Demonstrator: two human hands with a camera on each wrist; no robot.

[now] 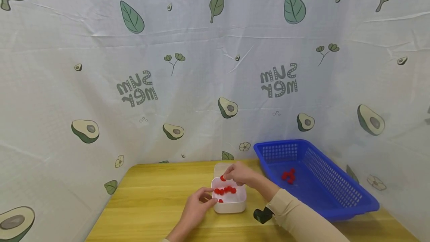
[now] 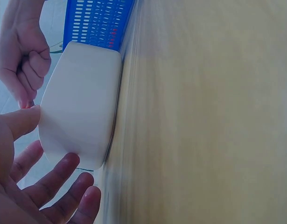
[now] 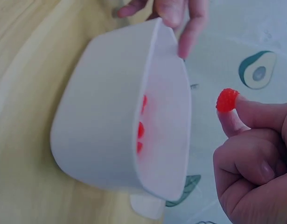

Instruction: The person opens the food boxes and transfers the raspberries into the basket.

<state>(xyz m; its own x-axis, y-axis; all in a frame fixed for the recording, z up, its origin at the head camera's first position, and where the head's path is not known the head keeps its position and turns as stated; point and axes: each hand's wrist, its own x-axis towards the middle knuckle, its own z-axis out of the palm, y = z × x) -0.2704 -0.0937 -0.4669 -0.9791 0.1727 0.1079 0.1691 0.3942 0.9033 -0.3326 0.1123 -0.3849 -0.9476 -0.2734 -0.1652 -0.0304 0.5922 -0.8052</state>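
Observation:
Between thumb and forefinger, my right hand pinches a red raspberry, raised over the back rim of a white square box. Its other fingers are curled into the palm. Inside the box lie several red raspberries, most in a row and another near the front left corner. My left hand is at the box's left side, thumb and forefinger at the rim near the corner. In the left wrist view the fingers are spread and slightly bent, some standing off the box wall.
A large blue plastic basket with slotted walls stands at the right, with several red raspberries on its floor. Behind the box lies a pale flat piece. The wooden table ends against a patterned curtain.

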